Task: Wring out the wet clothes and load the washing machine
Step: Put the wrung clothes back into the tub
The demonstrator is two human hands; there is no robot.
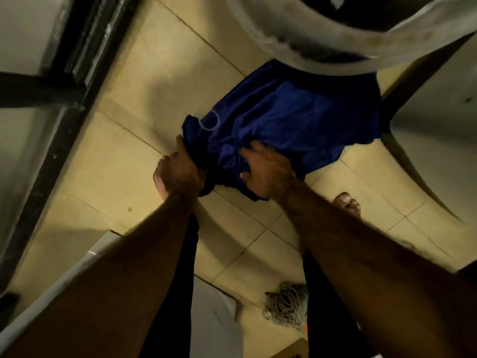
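Observation:
A dark blue garment point(289, 117) with a white ring print hangs in the air at the middle of the view, above the tiled floor. My left hand point(180, 169) grips its bunched left edge with curled fingers. My right hand point(265, 171) holds the lower right part of the cloth, fingers spread and thumb curled against it. The round rim of a white tub point(296, 40), perhaps the washing machine's opening, fills the top of the view, just beyond the garment. Its inside is dark and blurred.
Beige floor tiles point(124, 161) lie below. A black metal frame point(59, 104) runs along the left. My bare feet point(347, 202) stand on the tiles. A grey mop head point(286, 303) lies near the bottom. A white machine body point(438, 151) stands at the right.

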